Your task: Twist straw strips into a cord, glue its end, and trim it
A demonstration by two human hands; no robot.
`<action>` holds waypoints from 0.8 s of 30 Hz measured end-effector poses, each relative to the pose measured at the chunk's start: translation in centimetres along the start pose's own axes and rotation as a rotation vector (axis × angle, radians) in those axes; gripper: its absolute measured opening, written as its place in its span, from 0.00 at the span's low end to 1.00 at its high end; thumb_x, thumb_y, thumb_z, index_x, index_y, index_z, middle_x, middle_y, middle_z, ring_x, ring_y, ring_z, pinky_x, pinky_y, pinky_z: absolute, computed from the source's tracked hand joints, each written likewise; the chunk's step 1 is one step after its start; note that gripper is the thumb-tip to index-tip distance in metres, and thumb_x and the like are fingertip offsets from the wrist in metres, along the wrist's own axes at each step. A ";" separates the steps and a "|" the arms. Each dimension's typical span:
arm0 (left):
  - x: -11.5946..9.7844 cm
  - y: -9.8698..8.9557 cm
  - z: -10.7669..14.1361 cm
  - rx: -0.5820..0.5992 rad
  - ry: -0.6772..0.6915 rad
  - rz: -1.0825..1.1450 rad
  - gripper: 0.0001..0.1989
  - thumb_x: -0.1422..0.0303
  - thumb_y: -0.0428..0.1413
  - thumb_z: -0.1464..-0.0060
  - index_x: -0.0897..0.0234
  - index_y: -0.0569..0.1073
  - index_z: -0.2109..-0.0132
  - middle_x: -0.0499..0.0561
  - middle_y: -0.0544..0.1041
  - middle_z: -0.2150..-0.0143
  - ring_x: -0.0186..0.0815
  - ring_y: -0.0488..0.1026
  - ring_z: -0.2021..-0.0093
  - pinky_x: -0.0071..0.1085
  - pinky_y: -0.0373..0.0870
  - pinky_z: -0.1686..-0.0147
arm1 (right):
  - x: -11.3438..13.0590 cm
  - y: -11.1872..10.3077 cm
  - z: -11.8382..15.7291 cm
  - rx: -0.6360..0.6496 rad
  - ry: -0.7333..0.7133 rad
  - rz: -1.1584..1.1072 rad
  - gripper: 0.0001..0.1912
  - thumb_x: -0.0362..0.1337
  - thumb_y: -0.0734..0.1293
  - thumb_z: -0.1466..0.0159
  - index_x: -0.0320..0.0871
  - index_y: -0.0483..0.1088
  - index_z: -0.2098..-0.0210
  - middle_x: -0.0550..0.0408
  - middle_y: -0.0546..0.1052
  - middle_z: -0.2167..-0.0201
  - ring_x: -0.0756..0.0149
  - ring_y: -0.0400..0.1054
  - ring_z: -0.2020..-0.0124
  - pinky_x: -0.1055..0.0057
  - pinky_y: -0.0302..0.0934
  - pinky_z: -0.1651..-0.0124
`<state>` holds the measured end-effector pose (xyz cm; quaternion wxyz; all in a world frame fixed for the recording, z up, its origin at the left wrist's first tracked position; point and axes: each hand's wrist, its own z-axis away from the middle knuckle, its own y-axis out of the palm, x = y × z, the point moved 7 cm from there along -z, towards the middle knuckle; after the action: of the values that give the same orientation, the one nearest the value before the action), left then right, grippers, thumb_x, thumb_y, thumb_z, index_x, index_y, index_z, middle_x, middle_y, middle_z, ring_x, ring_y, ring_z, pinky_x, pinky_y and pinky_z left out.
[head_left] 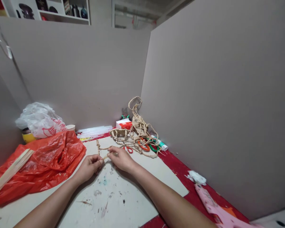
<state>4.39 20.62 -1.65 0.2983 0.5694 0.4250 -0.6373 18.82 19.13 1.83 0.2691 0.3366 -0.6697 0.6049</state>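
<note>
Near the middle of the pale board, my left hand pinches one end of a short tan strand. Just to its right, my right hand has its fingers closed on the same strand. A thin twisted cord lies just beyond my hands, with one part running toward my right fingertips. Behind my right hand, a tangled heap of braided straw rope rests on the board's far corner. Red-handled scissors lie close to my right hand, partly under the rope.
An orange-red plastic bag with pale straw strips covers the left side. A white plastic bag, clear sticks and a small box stand at the back. Right edge: crumpled tissue, pink cloth. Grey partitions surround the table.
</note>
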 end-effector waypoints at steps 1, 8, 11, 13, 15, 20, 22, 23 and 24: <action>0.2 -0.1 -0.1 -0.005 -0.003 0.027 0.16 0.57 0.58 0.52 0.66 0.67 0.74 0.42 0.63 0.82 0.24 0.56 0.83 0.23 0.54 0.82 | 0.2 -1.2 -0.1 -0.049 0.010 0.045 0.13 0.40 0.60 0.38 0.44 0.70 0.57 0.54 0.75 0.61 0.70 0.67 0.68 0.76 0.57 0.68; 1.1 -0.9 -0.7 -0.041 -0.011 0.156 0.16 0.57 0.60 0.55 0.67 0.69 0.71 0.42 0.66 0.83 0.24 0.59 0.85 0.23 0.58 0.82 | -1.4 -6.5 -1.2 -0.033 0.206 0.448 0.08 0.38 0.66 0.42 0.40 0.74 0.72 0.46 0.78 0.67 0.56 0.71 0.61 0.67 0.58 0.60; 1.2 -0.9 -0.7 -0.042 -0.004 0.179 0.16 0.57 0.61 0.56 0.67 0.68 0.72 0.41 0.65 0.84 0.24 0.58 0.86 0.23 0.58 0.83 | -3.1 -5.7 -1.3 0.008 0.315 0.576 0.12 0.41 0.67 0.41 0.38 0.74 0.67 0.43 0.77 0.61 0.55 0.70 0.57 0.62 0.61 0.56; 1.2 -0.9 -0.7 -0.038 0.001 0.188 0.16 0.57 0.61 0.57 0.67 0.68 0.72 0.42 0.66 0.83 0.23 0.58 0.86 0.23 0.60 0.83 | -4.1 -4.8 -1.4 0.013 0.376 0.638 0.15 0.44 0.64 0.37 0.38 0.72 0.60 0.46 0.76 0.57 0.58 0.70 0.56 0.59 0.62 0.54; 1.3 -0.9 -0.7 -0.033 0.006 0.194 0.17 0.57 0.61 0.57 0.67 0.68 0.72 0.43 0.67 0.83 0.23 0.58 0.86 0.23 0.61 0.83 | -4.8 -4.4 -1.6 0.007 0.419 0.684 0.16 0.44 0.63 0.35 0.38 0.69 0.54 0.48 0.73 0.54 0.60 0.69 0.55 0.57 0.63 0.52; 1.5 -1.0 -0.7 -0.033 0.019 0.200 0.16 0.58 0.61 0.56 0.67 0.69 0.72 0.42 0.66 0.84 0.23 0.58 0.87 0.23 0.61 0.83 | -6.3 -5.1 -1.7 0.050 0.478 0.737 0.16 0.41 0.63 0.35 0.39 0.67 0.51 0.48 0.71 0.52 0.60 0.68 0.54 0.57 0.64 0.53; 1.5 -1.0 -0.7 -0.032 0.022 0.202 0.15 0.59 0.60 0.56 0.67 0.69 0.72 0.42 0.66 0.84 0.23 0.58 0.86 0.23 0.62 0.83 | -6.7 -5.4 -1.4 0.100 0.472 0.738 0.15 0.40 0.63 0.35 0.40 0.67 0.52 0.48 0.71 0.52 0.60 0.68 0.54 0.57 0.64 0.53; 1.4 -1.0 -0.7 -0.032 0.024 0.203 0.14 0.59 0.60 0.55 0.67 0.69 0.72 0.42 0.66 0.84 0.24 0.58 0.86 0.23 0.62 0.83 | -6.9 -5.4 -1.1 0.129 0.466 0.733 0.14 0.40 0.63 0.35 0.40 0.68 0.52 0.49 0.71 0.52 0.60 0.68 0.54 0.57 0.64 0.53; 1.4 -1.0 -0.7 -0.032 0.026 0.204 0.14 0.60 0.60 0.55 0.67 0.69 0.72 0.42 0.66 0.83 0.23 0.58 0.86 0.23 0.62 0.84 | -7.0 -5.4 -0.9 0.159 0.460 0.722 0.14 0.40 0.64 0.35 0.40 0.68 0.52 0.49 0.71 0.52 0.61 0.68 0.54 0.58 0.64 0.53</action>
<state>3.62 21.79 -2.82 0.3652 0.6130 0.3786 -0.5895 27.35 20.66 -0.07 0.1557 -0.0432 -0.6184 0.7691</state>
